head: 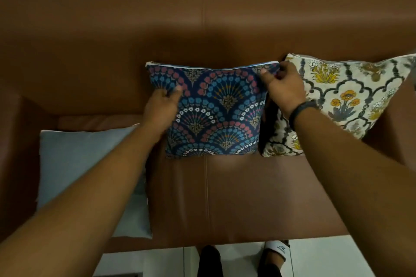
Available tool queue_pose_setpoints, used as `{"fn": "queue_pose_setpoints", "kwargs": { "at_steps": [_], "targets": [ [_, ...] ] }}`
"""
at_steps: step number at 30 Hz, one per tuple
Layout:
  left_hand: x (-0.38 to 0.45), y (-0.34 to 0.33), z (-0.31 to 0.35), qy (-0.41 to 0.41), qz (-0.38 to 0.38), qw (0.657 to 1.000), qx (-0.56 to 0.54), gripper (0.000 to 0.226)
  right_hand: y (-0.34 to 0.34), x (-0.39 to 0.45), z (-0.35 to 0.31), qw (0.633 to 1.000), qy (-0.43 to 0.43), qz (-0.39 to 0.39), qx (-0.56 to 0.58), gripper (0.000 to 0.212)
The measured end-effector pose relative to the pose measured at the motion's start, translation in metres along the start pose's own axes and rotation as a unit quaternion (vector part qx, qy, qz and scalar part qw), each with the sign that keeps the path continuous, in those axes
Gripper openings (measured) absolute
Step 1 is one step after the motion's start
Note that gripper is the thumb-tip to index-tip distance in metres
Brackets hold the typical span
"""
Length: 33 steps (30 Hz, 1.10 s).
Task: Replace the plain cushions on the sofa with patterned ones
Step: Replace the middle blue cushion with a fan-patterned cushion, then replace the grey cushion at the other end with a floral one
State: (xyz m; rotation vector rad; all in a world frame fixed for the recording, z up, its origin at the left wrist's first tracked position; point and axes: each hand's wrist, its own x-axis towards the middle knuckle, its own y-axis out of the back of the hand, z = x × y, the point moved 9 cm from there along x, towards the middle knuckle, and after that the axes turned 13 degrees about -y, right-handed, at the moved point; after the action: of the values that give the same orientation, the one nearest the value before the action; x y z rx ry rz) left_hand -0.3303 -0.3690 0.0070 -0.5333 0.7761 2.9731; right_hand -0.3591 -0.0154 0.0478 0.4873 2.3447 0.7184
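Brown leather sofa (247,198) fills most of the view, seen from above & in front; backrest runs along the top w/ a pale wall above it, a seam runs down the middle of backrest and seat.

Grey cushion (74,164), plain, lies flat on the seat at the left, partly under the left forearm. It's near the blue cushion's lower left corner; can't tell if they touch.

Cream cushion (351,96), w/ yellow flowers & dark arch lines, leans against the backrest at the right, tilted, one corner down on the seat just beside the blue one.

Blue cushion (216,114), fan & flower pattern, stands upright in the middle, bottom edge on the seat, top edge w/ pale zip strip at the backrest. Its right edge meets or overlaps the cream cushion; exact contact hidden by the right hand.

Left hand (161,108) clamped on the blue cushion's left edge, thumb on the front face, fingers wrapped behind.

Right hand (284,87) pinches the blue cushion's top right corner, fingers closed on the fabric. Dark band (301,110) on that wrist.

Bottom of view: pale floor, white slide sandal (278,248) on one foot.
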Motion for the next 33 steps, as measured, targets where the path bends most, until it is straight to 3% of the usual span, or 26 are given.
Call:
{"fn": "queue_pose_setpoints", "kwargs": {
  "at_steps": [1,2,4,5,7,10,13,15,19,21,23,25,27,30,31,33],
  "targets": [
    [-0.004,-0.003,0.015,-0.103,0.042,0.988,0.105,0.079,-0.005,-0.014,-0.004,0.993,0.084,0.043,-0.064,0.071],
    [-0.017,-0.016,0.036,-0.217,0.062,0.952,0.208,0.082,-0.017,-0.037,-0.007,0.972,0.180,0.071,-0.132,0.075],
    [-0.039,-0.063,0.055,-0.384,0.021,0.852,0.356,0.092,-0.064,-0.077,0.000,0.906,0.318,0.061,-0.272,0.090],
    [-0.043,-0.085,0.051,-0.420,-0.015,0.814,0.400,0.098,-0.088,-0.087,0.009,0.876,0.352,0.041,-0.326,0.098],
    [-0.029,-0.105,0.027,-0.413,-0.055,0.779,0.469,0.112,-0.115,-0.081,0.029,0.849,0.345,0.028,-0.400,0.111],
    [-0.003,-0.091,-0.011,-0.364,-0.056,0.774,0.515,0.131,-0.094,-0.034,0.063,0.878,0.217,0.041,-0.424,0.131],
    [0.000,-0.072,-0.033,-0.304,-0.042,0.800,0.516,0.145,-0.052,-0.013,0.093,0.915,0.121,0.059,-0.380,0.136],
    [-0.013,-0.076,-0.027,-0.301,-0.024,0.803,0.514,0.146,-0.053,-0.032,0.089,0.904,0.176,0.063,-0.385,0.131],
    [-0.044,-0.116,0.006,-0.434,-0.072,0.756,0.484,0.127,-0.115,-0.093,0.066,0.840,0.347,-0.027,-0.415,0.107],
    [-0.038,-0.095,-0.016,-0.346,-0.095,0.799,0.483,0.119,-0.121,-0.088,0.070,0.853,0.291,-0.042,-0.431,0.100],
    [-0.033,-0.044,-0.066,-0.166,-0.073,0.889,0.421,0.112,-0.102,-0.067,0.098,0.924,0.092,-0.033,-0.371,0.104],
    [-0.051,0.010,-0.116,-0.037,-0.029,0.941,0.336,0.107,-0.091,-0.079,0.124,0.959,-0.040,-0.015,-0.280,0.104],
    [-0.089,0.068,-0.156,-0.005,0.020,0.951,0.308,0.100,-0.128,-0.122,0.134,0.969,-0.038,-0.067,-0.237,0.086],
    [-0.136,0.135,-0.219,0.047,0.068,0.955,0.283,0.092,-0.207,-0.204,0.157,0.927,-0.063,-0.236,-0.284,0.058],
    [-0.148,0.158,-0.241,0.072,0.085,0.955,0.274,0.092,-0.234,-0.231,0.162,0.917,-0.070,-0.289,-0.267,0.060],
    [-0.167,0.200,-0.295,0.142,0.102,0.955,0.238,0.095,-0.294,-0.283,0.171,0.894,-0.049,-0.380,-0.233,0.084]
  ]
}}
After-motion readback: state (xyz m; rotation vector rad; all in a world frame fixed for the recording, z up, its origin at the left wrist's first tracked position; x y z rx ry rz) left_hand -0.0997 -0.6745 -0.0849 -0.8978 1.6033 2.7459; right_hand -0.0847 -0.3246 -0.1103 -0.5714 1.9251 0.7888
